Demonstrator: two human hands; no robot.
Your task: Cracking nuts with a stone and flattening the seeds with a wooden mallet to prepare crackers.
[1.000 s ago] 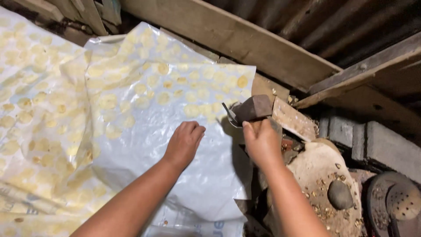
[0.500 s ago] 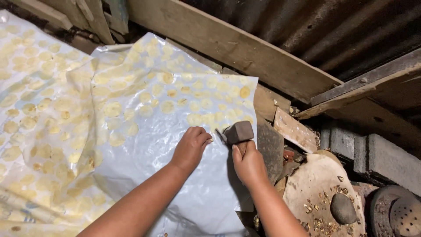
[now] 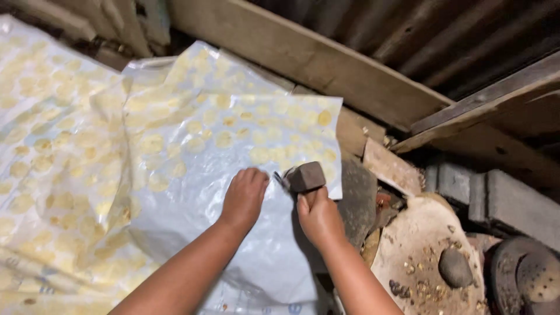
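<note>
Two plastic sheets fill your left side: a far sheet (image 3: pixel 52 146) dotted with pale yellow rounds, and overlapping it a nearer clear plastic sheet (image 3: pixel 233 134) carrying the same rounds. Your left hand (image 3: pixel 244 198) lies on that nearer sheet with the fingers curled down at a spot near its right edge, seemingly pinching something small; whether it holds a nail I cannot tell, as the fingers cover it. Just to the right, your right hand (image 3: pixel 318 219) has its grip clamped on the handle of a hammer (image 3: pixel 303 177), whose dark blocky head stands just beside the left fingertips and close above the sheet. My judgement is that you are in the striking step, fixing the sheet's edge to what lies under it. A next blow would call for a short, straight stroke with the left fingers kept clear of the head. Further right lie a flat stone slab (image 3: pixel 357 198), a broken brick piece (image 3: pixel 392 169), a round earthen dish (image 3: pixel 426 256) holding a dark pebble (image 3: pixel 455 267), and grey blocks (image 3: pixel 496 201) under slanting wooden planks (image 3: pixel 303 58).
</note>
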